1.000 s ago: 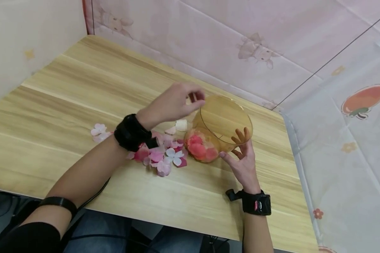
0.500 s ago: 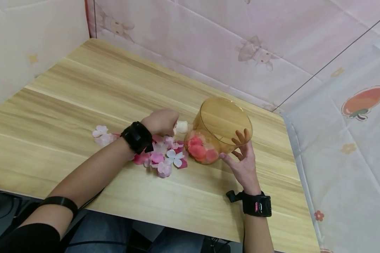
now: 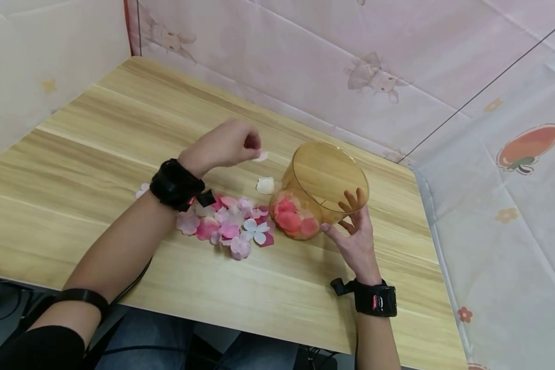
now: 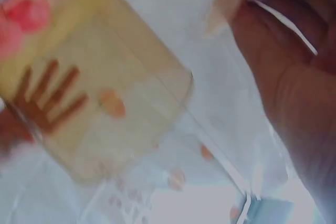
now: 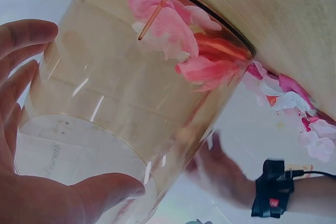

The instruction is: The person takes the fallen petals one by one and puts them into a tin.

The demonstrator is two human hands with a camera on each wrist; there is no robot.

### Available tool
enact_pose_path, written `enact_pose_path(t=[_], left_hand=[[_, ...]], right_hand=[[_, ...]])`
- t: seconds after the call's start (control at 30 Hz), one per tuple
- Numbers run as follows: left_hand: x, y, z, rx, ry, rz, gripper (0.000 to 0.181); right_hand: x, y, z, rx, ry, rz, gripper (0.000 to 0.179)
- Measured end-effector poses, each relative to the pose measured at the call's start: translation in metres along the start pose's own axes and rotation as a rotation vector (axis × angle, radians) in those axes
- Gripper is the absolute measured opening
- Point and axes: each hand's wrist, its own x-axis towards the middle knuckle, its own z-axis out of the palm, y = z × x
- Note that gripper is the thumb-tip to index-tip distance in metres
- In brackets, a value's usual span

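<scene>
A pale pink petal (image 3: 261, 156) is pinched between the thumb and fingers of my left hand (image 3: 226, 145), raised left of an amber see-through cylindrical container (image 3: 288, 177). The left wrist view shows the petal (image 4: 224, 4) blurred at the fingertips. My right hand (image 3: 355, 241) holds the container on its right, thumb on the near side and fingers spread round the far side. The container leans with its wide round mouth up toward the right. Inside, pink and coral petals (image 5: 168, 30) lie gathered at its lower end.
Loose pink, magenta and white petals (image 3: 229, 230) lie in a heap left of the container. One cream-white petal (image 3: 265, 185) lies apart near its base, and another (image 3: 142, 190) shows by the left wrist. Printed sheets (image 3: 277, 67) stand around the wooden table (image 3: 259, 293).
My left hand went from beside the container's mouth down to the petals, then rose up and leftward with a pale petal pinched. The right hand and container stayed put.
</scene>
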Motion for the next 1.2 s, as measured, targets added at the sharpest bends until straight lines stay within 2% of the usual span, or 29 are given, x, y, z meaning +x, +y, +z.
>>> enact_pose_path(t=[0.1,0.23,0.3,0.4,0.57,0.73,0.97,1.13,1.2], left_hand=[[-0.006,0.017,-0.005,-0.121,0.13,0.058,0.018],[-0.012,0.041,0.001,-0.261,0.275,0.174,0.018],[-0.013,0.052,0.008,-0.314,0.321,0.242,0.016],[-0.014,0.066,0.022,-0.338,0.352,0.33,0.015],[-0.01,0.076,0.045,-0.28,0.326,0.427,0.014],[-0.011,0.079,0.053,-0.18,0.231,0.445,0.015],[-0.018,0.082,0.042,-0.068,0.122,0.448,0.019],[-0.022,0.076,0.026,-0.055,0.13,0.46,0.019],[-0.025,0.065,0.02,-0.074,0.144,0.427,0.018]], right_hand=[[0.0,0.0,0.0,0.0,-0.001,-0.002,0.107],[0.0,0.0,-0.001,-0.001,0.001,-0.005,0.106],[0.0,0.0,-0.001,-0.004,0.003,-0.007,0.106],[0.0,0.001,-0.001,-0.005,0.005,-0.011,0.106],[0.0,0.001,0.0,-0.013,0.002,-0.013,0.107],[0.0,0.0,0.0,-0.032,0.004,-0.016,0.108],[0.0,0.0,-0.002,-0.037,-0.006,-0.013,0.107],[0.001,0.0,-0.002,-0.028,0.001,-0.014,0.107],[0.001,0.001,-0.002,-0.025,-0.006,-0.009,0.107]])
